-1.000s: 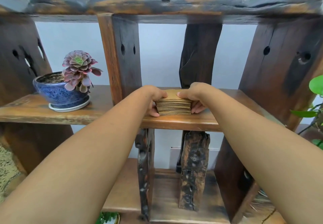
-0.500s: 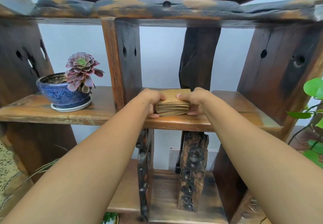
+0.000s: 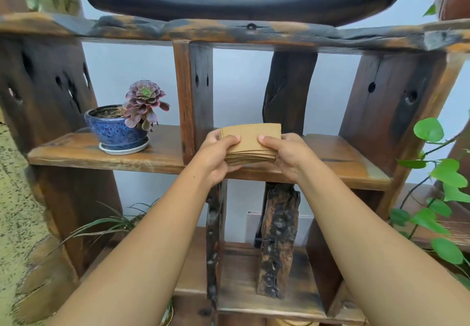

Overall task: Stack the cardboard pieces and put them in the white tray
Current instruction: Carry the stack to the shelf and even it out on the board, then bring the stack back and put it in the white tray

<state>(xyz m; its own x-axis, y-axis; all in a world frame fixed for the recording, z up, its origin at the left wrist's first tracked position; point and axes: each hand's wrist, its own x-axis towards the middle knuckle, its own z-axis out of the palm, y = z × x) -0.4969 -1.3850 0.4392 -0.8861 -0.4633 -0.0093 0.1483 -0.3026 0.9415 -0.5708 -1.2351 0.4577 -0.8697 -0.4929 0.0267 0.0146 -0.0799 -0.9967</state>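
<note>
Since the earlier frames you have lifted the stack of cardboard pieces [image 3: 250, 142] off the wooden shelf [image 3: 338, 157] and drawn it toward you, its top face now tipped into view; before, it sat flat on the board between your palms. Your left hand [image 3: 216, 156] pinches the stack's left edge, thumb on top and fingers curled beneath; your right hand [image 3: 284, 152] clamps the right edge the same way, so the pile hangs just above the shelf's front lip. By the look of it the stacking is done, the edges lying fairly even; what remains is the carry and the drop, and no white tray shows anywhere in view. The blue pot [image 3: 115, 132] with its succulent stands well apart on the left.
</note>
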